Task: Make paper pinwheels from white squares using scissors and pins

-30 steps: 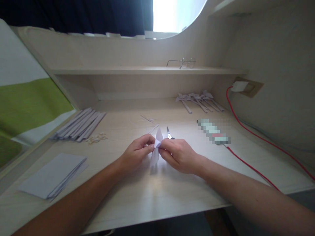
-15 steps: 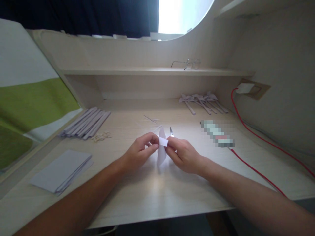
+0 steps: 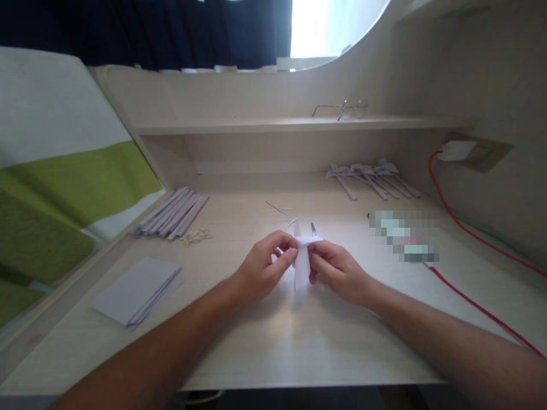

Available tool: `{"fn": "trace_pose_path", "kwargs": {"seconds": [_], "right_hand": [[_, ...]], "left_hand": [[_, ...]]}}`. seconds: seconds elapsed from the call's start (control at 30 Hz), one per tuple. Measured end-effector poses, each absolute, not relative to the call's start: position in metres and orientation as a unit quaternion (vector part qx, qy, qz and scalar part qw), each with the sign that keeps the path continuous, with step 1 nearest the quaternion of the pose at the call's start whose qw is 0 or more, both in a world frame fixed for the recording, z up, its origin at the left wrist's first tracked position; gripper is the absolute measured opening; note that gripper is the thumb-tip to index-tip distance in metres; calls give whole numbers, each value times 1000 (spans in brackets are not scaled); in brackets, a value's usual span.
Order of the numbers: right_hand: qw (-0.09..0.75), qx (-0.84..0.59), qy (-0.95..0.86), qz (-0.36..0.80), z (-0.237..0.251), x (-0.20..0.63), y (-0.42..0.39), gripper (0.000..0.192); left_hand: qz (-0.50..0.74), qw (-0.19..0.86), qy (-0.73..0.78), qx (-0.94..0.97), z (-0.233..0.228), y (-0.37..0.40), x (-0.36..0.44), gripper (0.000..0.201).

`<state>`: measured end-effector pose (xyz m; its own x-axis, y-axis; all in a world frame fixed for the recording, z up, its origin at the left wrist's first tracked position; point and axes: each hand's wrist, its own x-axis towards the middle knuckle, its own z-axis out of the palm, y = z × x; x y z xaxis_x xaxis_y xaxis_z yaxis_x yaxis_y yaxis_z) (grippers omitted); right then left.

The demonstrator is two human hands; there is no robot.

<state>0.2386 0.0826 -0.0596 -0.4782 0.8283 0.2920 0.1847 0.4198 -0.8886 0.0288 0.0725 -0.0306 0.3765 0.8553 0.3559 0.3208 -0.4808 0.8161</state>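
Above the pale bench (image 3: 256, 353), left hand (image 3: 261, 266) and right hand (image 3: 342, 274) had fingers pinched closed on the white paper (image 3: 302, 266) between them, seemingly light, easily creased, best held near its folded middle

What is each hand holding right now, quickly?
Left hand: closed, holding the folded white paper between thumb and fingers.
Right hand: closed, holding the same paper's right side.
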Motion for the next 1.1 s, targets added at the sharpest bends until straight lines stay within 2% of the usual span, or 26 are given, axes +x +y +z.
{"fn": "trace_pose_path", "kwargs": {"seconds": [0.37,0.57,0.63,0.77,0.9,1.1], "right_hand": [[414,-346,-692,480,-60,237,89,24],[414,-333,-655,538,-58,237,94,34],[421,-328,-642,551,-55,239,96,37],[458,-350,-609,545,-45,246,104,36],[504,-367,-580,524,-37,256,117,39],[512,-381,-587,499,-44,255,121,40]], "left_hand": [[433,274,392,764,-35,73,32,11],[424,234,405,776,-35,71,33,9],[406,210,407,791,-29,69,30,8],[334,134,461,811,-15,75,16,26],[239,70,542,803,-6,105,-12,17],[143,-10,716,683,2,170,-85,19]]}}
